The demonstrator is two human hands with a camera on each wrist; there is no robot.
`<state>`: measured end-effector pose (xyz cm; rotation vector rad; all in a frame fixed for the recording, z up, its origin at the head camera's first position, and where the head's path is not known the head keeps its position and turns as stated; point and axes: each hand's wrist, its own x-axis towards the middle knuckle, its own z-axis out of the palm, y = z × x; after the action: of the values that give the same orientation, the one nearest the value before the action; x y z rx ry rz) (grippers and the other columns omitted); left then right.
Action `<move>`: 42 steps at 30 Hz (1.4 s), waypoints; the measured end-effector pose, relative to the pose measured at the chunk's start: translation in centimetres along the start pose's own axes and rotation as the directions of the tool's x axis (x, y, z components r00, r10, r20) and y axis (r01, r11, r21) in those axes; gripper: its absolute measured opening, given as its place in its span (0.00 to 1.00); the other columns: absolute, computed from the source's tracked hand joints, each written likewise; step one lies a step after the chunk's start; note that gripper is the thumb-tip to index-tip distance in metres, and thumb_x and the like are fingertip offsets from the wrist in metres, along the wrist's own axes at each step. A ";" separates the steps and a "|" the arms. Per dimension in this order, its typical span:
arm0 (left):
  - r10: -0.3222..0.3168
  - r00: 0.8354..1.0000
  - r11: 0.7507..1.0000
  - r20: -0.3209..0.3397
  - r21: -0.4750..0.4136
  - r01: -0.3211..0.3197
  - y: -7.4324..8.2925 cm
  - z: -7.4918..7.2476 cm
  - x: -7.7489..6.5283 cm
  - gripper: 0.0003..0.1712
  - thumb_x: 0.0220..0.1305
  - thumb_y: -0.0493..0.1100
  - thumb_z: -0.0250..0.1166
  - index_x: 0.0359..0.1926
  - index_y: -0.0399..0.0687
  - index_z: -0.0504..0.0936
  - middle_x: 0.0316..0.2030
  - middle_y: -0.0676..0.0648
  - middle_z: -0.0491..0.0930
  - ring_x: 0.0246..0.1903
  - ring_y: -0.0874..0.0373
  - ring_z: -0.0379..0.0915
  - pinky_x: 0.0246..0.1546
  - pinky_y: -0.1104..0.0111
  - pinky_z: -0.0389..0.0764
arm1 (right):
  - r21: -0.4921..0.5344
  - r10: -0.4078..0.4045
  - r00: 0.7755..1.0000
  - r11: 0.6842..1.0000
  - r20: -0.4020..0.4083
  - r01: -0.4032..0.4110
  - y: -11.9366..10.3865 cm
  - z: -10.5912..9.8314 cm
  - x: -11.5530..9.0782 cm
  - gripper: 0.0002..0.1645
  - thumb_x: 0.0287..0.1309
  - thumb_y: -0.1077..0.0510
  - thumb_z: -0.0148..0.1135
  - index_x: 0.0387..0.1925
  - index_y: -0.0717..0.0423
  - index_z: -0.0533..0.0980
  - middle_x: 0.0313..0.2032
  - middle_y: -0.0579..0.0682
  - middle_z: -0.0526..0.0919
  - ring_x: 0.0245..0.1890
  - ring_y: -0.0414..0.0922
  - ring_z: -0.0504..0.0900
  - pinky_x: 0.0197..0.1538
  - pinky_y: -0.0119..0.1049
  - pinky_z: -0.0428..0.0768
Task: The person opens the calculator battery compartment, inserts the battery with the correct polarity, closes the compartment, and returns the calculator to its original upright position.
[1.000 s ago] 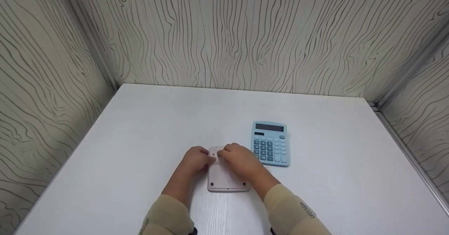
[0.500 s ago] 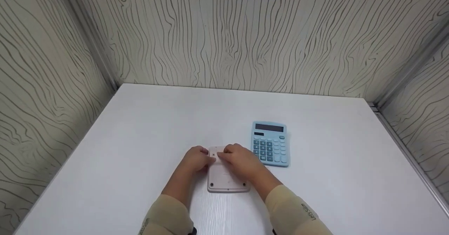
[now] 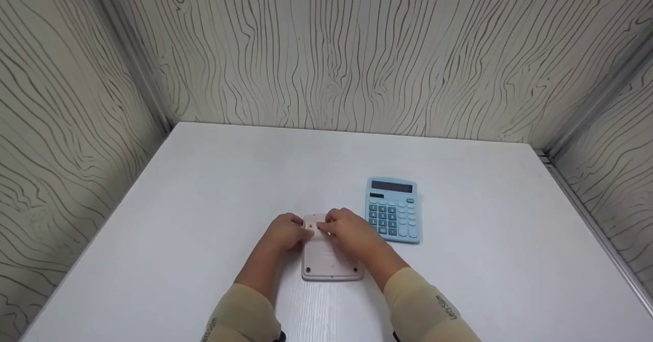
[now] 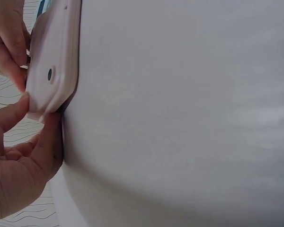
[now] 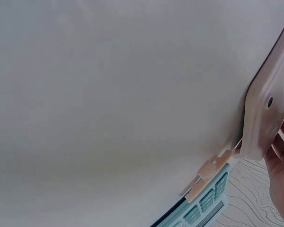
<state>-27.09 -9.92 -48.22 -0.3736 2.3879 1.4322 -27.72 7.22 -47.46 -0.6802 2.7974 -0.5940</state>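
A pale pink calculator [image 3: 326,260] lies face down on the white table, its back with dark round feet turned up. My left hand [image 3: 287,230] grips its far left edge, thumb on top and fingers at the side. In the left wrist view the thumb of the left hand [image 4: 23,165] presses near the corner. Over the upper back, my right hand [image 3: 352,232] has its thumb and fingers bent together, seemingly pinching a small brassy piece [image 4: 28,60] too hidden to identify. A light blue calculator [image 3: 403,206] lies face up just right of this hand.
In the right wrist view a peach-coloured piece with tabs [image 5: 208,175] lies between the two calculators; it looks like a battery cover. Wood-grain patterned panels [image 3: 326,51] rise behind and beside the white table [image 3: 229,178].
Almost nothing differs. The right thumb and fingers shift very slightly at the pink calculator's back; the left hand and both calculators stay in place.
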 end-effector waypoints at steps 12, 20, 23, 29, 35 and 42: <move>0.002 1.000 1.000 0.003 0.000 -0.002 -0.1 0.1 0.2 0.25 0.52 0.41 0.67 0.50 0.36 0.73 0.39 0.43 0.77 0.34 0.55 0.75 0.34 0.68 0.77 | -0.070 -0.013 1.000 0.997 0.002 0.014 0.1 0.1 -0.3 0.20 0.63 0.51 0.51 0.56 0.43 0.73 0.50 0.45 0.75 0.52 0.45 0.73 0.56 0.42 0.71; -0.007 1.000 1.000 0.000 -0.008 0.007 -0.1 0.2 0.4 0.25 0.52 0.41 0.67 0.51 0.36 0.73 0.41 0.42 0.77 0.35 0.55 0.75 0.36 0.66 0.77 | -0.156 -0.042 0.999 0.987 -0.020 0.038 0.5 0.3 -0.8 0.23 0.65 0.49 0.48 0.61 0.44 0.68 0.57 0.46 0.73 0.60 0.47 0.68 0.60 0.43 0.67; -0.019 1.000 1.000 -0.005 -0.006 0.019 0.0 0.2 0.4 0.25 0.52 0.42 0.66 0.52 0.37 0.73 0.41 0.43 0.77 0.34 0.55 0.75 0.36 0.66 0.77 | -0.181 -0.047 0.999 0.982 0.008 0.048 0.7 0.0 -0.8 0.23 0.65 0.48 0.47 0.61 0.45 0.67 0.58 0.45 0.72 0.60 0.46 0.68 0.60 0.43 0.66; -0.030 1.000 0.999 -0.006 -0.018 0.030 -0.1 0.3 0.3 0.25 0.53 0.41 0.66 0.52 0.38 0.73 0.40 0.43 0.78 0.35 0.55 0.75 0.38 0.65 0.77 | -0.167 -0.043 0.999 0.985 0.014 0.045 1.5 -0.9 -0.9 0.23 0.63 0.51 0.50 0.60 0.47 0.68 0.56 0.45 0.74 0.59 0.46 0.70 0.60 0.42 0.67; -0.034 0.999 0.998 -0.011 -0.053 0.033 -0.2 0.5 0.2 0.25 0.53 0.40 0.66 0.52 0.38 0.73 0.40 0.43 0.78 0.34 0.55 0.76 0.37 0.65 0.78 | -0.116 -0.022 0.999 0.993 -0.031 0.018 2.7 -1.9 -1.6 0.23 0.62 0.53 0.52 0.59 0.48 0.69 0.56 0.47 0.74 0.58 0.46 0.70 0.59 0.43 0.67; -0.032 0.999 0.998 -0.022 -0.054 0.030 -0.2 0.6 0.2 0.25 0.53 0.40 0.66 0.52 0.38 0.73 0.40 0.43 0.77 0.34 0.55 0.76 0.36 0.66 0.78 | -0.085 0.007 0.999 0.996 -0.048 -0.012 3.8 -3.0 -2.6 0.22 0.61 0.51 0.54 0.57 0.48 0.72 0.54 0.47 0.75 0.57 0.47 0.70 0.60 0.45 0.67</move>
<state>-27.10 -9.53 -48.71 -0.4407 2.3546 1.4884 -27.82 12.56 -46.11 -0.6771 2.8831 -0.4976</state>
